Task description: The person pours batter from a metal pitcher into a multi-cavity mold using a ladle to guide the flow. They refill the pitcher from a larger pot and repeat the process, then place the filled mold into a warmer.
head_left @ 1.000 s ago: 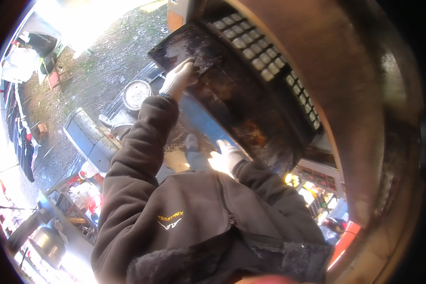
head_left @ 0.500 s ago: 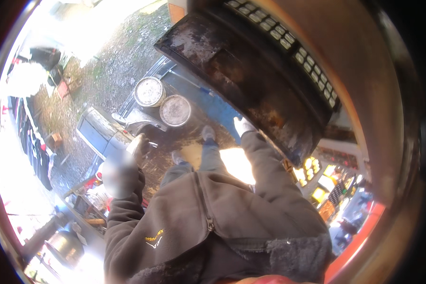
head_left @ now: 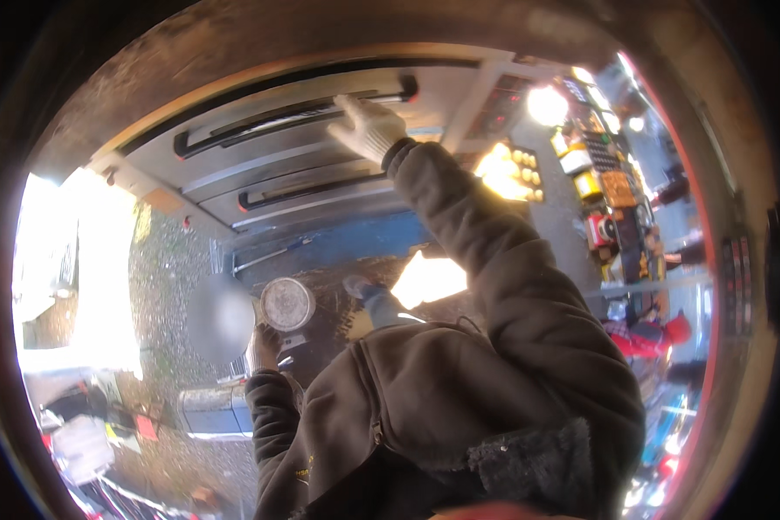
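My right hand (head_left: pixel 366 128), in a whitish knit glove, is raised at the upper middle with my arm stretched out. Its thumb and fingers look apart and empty. It overlaps the right part of a long black bar handle (head_left: pixel 286 117) with red ends; I cannot tell if it touches. That handle runs along a grey panel (head_left: pixel 321 160), and a second black handle (head_left: pixel 312 188) lies below it. My left hand (head_left: pixel 265 342), also gloved, is low at the left beside a bucket with a round pale lid (head_left: pixel 288 303). Its fingers are partly hidden, and any grip is unclear.
A blue strip (head_left: pixel 347 241) and a brown worn floor (head_left: pixel 329 338) lie under the panel. Gravel ground (head_left: pixel 160 277) is at the left. On the right, a bench with yellow items and tools (head_left: pixel 611 186) stands near a person in red (head_left: pixel 654 338).
The view has turned, and the dark rusty curved piece has gone from sight. My right hand has moved up to the black handle. My left hand appears closer to the bucket.
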{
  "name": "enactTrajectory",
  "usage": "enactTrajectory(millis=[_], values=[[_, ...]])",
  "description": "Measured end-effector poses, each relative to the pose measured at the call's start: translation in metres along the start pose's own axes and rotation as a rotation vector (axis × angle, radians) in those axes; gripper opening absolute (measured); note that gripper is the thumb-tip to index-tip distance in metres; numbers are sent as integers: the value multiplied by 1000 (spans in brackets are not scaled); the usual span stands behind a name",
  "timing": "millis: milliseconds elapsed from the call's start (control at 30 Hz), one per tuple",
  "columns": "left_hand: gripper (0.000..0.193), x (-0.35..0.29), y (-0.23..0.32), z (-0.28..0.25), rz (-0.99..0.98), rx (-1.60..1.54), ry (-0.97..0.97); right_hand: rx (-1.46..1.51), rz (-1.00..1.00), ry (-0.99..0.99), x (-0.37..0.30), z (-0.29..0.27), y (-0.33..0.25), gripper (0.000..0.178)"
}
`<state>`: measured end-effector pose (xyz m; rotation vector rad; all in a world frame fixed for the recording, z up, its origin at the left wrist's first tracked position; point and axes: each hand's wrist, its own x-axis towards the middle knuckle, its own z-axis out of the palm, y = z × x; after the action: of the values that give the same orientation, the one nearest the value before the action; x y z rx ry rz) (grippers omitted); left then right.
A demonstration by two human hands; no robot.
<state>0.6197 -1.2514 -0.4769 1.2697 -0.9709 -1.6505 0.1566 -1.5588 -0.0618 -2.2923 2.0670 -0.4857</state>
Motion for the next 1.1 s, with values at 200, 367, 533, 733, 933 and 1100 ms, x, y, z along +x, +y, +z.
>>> enactTrajectory(millis=[200,367,533,733,933,1100], values=[[34,-13,12,80,-603,-421,269,50,308,429,-195,-176,142,88],[51,-5,-10,112,-726,-254,219,-160,1008,954,-352,-380,251,106],[47,49,4,184,-737,-14,204,-599,1163,1113,-439,-483,321,113],[33,125,73,339,-440,439,-296,-655,1185,899,-461,-516,367,113],[27,195,96,502,-762,36,-362,-642,1187,862,-457,-525,376,113],[37,186,154,638,-583,471,-646,-421,1115,816,-462,-512,345,98]])
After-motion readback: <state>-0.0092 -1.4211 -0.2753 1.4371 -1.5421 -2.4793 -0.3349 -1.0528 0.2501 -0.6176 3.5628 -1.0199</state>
